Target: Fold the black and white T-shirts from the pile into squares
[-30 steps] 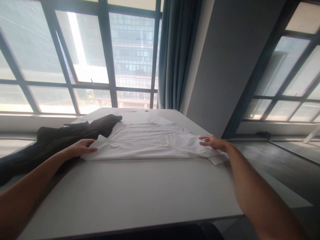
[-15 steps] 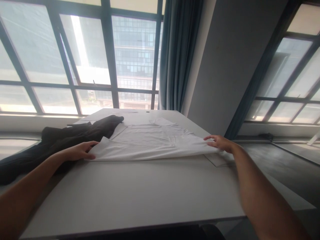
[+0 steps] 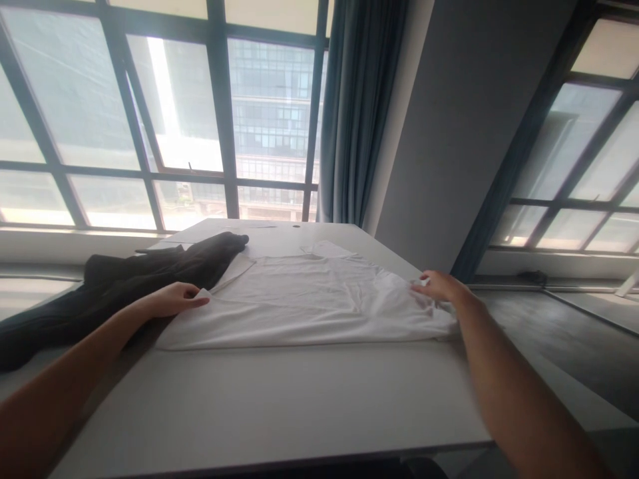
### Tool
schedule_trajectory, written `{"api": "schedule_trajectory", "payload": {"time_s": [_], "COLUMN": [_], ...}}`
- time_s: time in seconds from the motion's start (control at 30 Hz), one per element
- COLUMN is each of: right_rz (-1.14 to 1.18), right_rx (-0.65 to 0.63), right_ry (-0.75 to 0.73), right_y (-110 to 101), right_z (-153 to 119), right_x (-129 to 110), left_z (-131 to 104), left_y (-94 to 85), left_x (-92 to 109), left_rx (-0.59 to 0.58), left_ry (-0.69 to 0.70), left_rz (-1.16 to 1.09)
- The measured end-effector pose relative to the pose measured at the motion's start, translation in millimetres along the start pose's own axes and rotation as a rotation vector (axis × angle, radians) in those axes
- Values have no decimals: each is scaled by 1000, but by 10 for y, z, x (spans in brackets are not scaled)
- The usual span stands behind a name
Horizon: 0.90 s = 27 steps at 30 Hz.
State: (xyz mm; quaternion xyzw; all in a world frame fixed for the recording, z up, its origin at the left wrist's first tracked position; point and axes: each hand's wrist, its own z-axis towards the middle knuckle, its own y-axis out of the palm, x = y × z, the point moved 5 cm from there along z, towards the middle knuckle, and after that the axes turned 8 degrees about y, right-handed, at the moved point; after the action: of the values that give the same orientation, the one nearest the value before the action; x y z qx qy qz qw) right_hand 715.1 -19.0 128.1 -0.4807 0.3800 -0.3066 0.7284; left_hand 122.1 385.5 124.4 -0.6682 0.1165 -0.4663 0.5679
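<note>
A white garment (image 3: pixel 299 299) lies spread over the white table (image 3: pixel 279 406), with soft wrinkles toward its right side. At its left edge my left hand (image 3: pixel 177 299) pinches a corner of the cloth between thumb and fingers. My right hand (image 3: pixel 436 287) grips the garment's right edge, its fingertips closed on a fold. The near edge of the cloth lies nearly straight across the table. A dark garment (image 3: pixel 164 279) is heaped on the left, just behind my left hand and forearm.
Large windows (image 3: pixel 269 113) stand beyond the table. A blue-grey curtain (image 3: pixel 349 120) hangs beside a wide grey pillar (image 3: pixel 449 133). The table's front edge runs along the bottom, with something dark beneath it.
The garment's near edge has come closer to me and lies lower in view. My left hand has shifted slightly right and up, now pinching the corner. My right hand has moved only a little.
</note>
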Motion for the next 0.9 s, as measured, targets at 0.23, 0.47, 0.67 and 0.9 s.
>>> {"api": "schedule_trajectory", "payload": {"time_s": [0.23,0.47,0.67,0.9], "right_rz": [34,316,496,252], "right_rx": [-38,2,144,75], "right_ry": [-60,-176,-176,-133], "right_y": [371,267,-225,74], "right_z": [15,122,260,418], "right_x": [-352,-437,-777,-1005], "left_z": [143,40,-11,46], "left_y": [103,-138,-250,-80], "left_x": [1,-38,-79,-177], "left_rx": [88,139,238,220], "left_ry": [9,9,-24,-28], "left_rz": [-38,-71,-161,-201]}}
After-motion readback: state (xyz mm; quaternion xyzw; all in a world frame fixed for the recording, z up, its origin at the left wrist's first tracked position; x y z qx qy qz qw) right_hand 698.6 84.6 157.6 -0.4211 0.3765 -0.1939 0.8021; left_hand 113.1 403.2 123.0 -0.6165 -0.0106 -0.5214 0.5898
